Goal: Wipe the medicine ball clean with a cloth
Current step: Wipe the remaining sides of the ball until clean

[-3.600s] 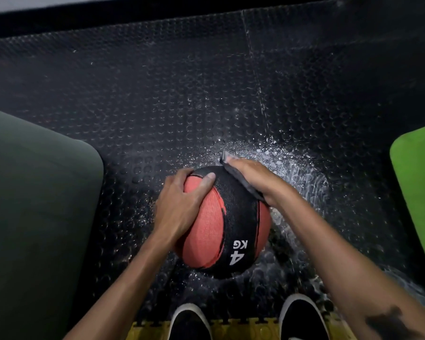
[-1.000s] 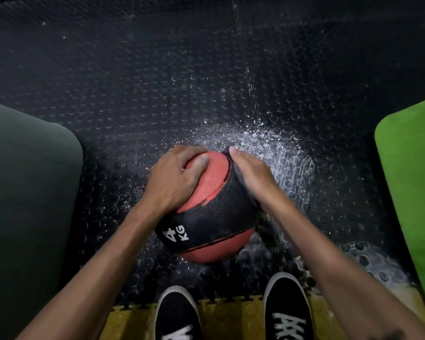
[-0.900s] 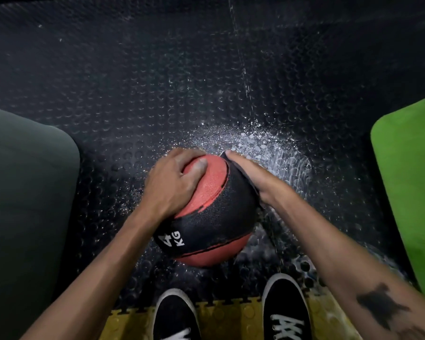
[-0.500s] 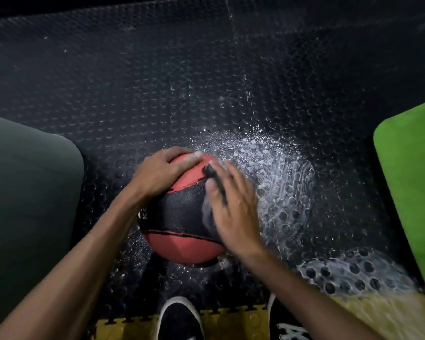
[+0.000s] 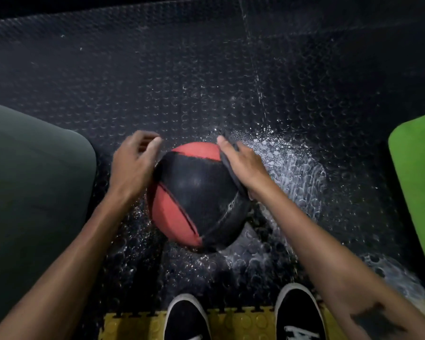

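Medicine ball between hands: left hand open alongside, right hand flat on cloth.

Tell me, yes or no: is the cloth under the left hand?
No: the dark cloth lies under the right hand, pressed on the ball; the left hand holds none.

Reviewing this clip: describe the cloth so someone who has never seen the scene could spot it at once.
Start at the red and black medicine ball on the studded black floor, in the middle of the view. On its upper right side lies the right hand; the cloth is the thin dark grey strip pressed between that hand and the ball. Its raised soft edge sets it apart from the ball's black panel.
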